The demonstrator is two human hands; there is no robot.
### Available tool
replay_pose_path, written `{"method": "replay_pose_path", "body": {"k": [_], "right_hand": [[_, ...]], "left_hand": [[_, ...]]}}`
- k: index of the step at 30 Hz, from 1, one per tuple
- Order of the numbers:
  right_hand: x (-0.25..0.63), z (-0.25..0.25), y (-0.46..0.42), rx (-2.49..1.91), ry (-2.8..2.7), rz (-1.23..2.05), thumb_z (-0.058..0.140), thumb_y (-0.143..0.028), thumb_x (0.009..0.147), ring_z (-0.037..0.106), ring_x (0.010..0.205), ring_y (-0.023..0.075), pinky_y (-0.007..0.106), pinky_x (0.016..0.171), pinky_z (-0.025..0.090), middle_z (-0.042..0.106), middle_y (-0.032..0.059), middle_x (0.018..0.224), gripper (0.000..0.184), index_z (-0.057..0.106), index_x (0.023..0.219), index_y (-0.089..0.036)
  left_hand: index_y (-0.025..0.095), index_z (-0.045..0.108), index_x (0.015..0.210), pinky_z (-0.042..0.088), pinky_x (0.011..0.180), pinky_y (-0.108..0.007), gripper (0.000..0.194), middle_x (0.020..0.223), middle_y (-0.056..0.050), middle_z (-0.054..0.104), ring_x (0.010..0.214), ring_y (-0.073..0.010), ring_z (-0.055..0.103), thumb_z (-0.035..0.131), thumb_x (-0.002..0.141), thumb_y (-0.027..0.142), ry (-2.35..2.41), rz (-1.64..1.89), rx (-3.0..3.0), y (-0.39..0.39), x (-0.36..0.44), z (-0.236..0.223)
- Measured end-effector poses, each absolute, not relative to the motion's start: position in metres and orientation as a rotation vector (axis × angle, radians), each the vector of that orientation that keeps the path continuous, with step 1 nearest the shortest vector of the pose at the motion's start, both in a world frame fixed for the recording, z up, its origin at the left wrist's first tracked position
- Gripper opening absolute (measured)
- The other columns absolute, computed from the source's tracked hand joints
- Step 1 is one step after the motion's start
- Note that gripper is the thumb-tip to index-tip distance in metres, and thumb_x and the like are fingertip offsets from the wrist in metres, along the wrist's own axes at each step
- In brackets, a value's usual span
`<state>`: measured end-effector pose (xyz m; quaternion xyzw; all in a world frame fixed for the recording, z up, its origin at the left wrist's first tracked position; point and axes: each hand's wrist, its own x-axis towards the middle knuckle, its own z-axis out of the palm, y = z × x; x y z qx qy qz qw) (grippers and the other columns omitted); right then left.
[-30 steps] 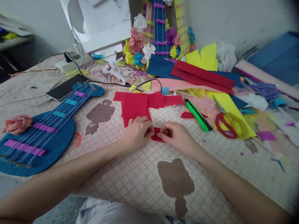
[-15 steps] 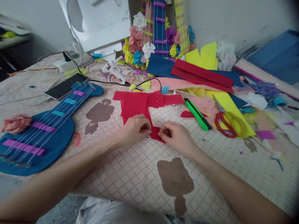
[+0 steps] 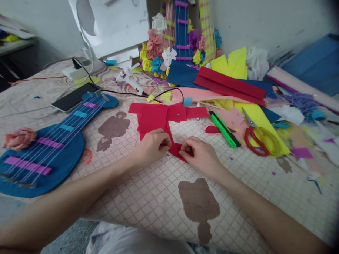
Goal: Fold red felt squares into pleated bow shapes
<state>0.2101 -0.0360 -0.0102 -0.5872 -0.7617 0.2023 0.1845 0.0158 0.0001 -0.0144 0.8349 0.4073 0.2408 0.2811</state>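
Observation:
Between my two hands lies a small piece of red crepe paper (image 3: pixel 176 150), low over the patterned tablecloth. My right hand (image 3: pixel 198 154) pinches its right end between thumb and fingertips. My left hand (image 3: pixel 154 145) is closed at its left end, fingertips curled in a pinch. Just beyond my left hand several red paper pieces (image 3: pixel 153 117) lie overlapped, and its knuckles cover their near edge. A green utility knife (image 3: pixel 224 129) rests to the right, beside a small red scrap (image 3: pixel 214 129).
At the left lies a blue toy guitar (image 3: pixel 43 152) with a pink paper rose (image 3: pixel 20 138). Behind it are a phone (image 3: pixel 73 97) and a hot glue gun (image 3: pixel 132 84) on a cord. Scissors (image 3: pixel 256 139) sit right among yellow paper and scraps. Decorated guitars (image 3: pixel 182 35) lean at the back.
Both hands stay almost in place, still at the small red piece. Its visible shape between the fingertips has shifted slightly.

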Motion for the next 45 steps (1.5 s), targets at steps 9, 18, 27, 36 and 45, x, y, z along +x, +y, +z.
{"method": "replay_pose_path", "body": {"k": [9, 18, 27, 36, 45], "right_hand": [[0.211, -0.012, -0.036, -1.652, -2.087, 0.629, 0.062, -0.020, 0.074, 0.055, 0.066, 0.0133, 0.026, 0.059, 0.037, 0.062, -0.0027, 0.074, 0.011, 0.052, 0.078, -0.022], [0.213, -0.011, -0.036, -1.665, -2.081, 0.668, 0.062, -0.021, 0.075, 0.054, 0.064, 0.0133, 0.026, 0.057, 0.035, 0.061, -0.0027, 0.071, 0.009, 0.053, 0.076, -0.022], [0.211, -0.010, -0.035, -1.684, -2.080, 0.647, 0.060, -0.024, 0.078, 0.052, 0.063, 0.0133, 0.027, 0.057, 0.035, 0.061, -0.0025, 0.071, 0.007, 0.053, 0.076, -0.022], [0.212, -0.011, -0.035, -1.677, -2.095, 0.634, 0.063, -0.019, 0.075, 0.053, 0.065, 0.0126, 0.026, 0.058, 0.034, 0.061, -0.0037, 0.071, 0.011, 0.053, 0.075, -0.022], [0.212, -0.012, -0.034, -1.673, -2.094, 0.625, 0.064, -0.020, 0.074, 0.052, 0.063, 0.0126, 0.026, 0.057, 0.033, 0.060, -0.0033, 0.071, 0.010, 0.054, 0.075, -0.022]], "left_hand": [[0.017, 0.057, 0.084, 0.043, 0.070, -0.030, 0.010, 0.084, -0.003, 0.061, 0.077, -0.0159, 0.054, 0.062, 0.078, 0.024, 1.291, 0.681, 2.240, -0.010, 0.027, -0.017], [0.017, 0.057, 0.081, 0.043, 0.069, -0.027, 0.015, 0.082, -0.001, 0.061, 0.078, -0.0150, 0.055, 0.060, 0.071, 0.007, 1.223, 0.672, 2.167, -0.005, 0.024, -0.017], [0.019, 0.060, 0.082, 0.038, 0.076, -0.034, 0.012, 0.086, -0.001, 0.063, 0.088, -0.0197, 0.054, 0.068, 0.073, 0.021, 1.329, 0.656, 2.235, -0.016, 0.029, -0.017], [0.018, 0.060, 0.082, 0.040, 0.077, -0.034, 0.016, 0.085, -0.002, 0.062, 0.087, -0.0193, 0.054, 0.068, 0.068, 0.018, 1.254, 0.613, 2.172, -0.011, 0.025, -0.014], [0.018, 0.061, 0.082, 0.043, 0.075, -0.031, 0.021, 0.084, -0.002, 0.061, 0.085, -0.0181, 0.055, 0.068, 0.063, 0.014, 1.163, 0.590, 2.125, -0.008, 0.019, -0.011]]}}
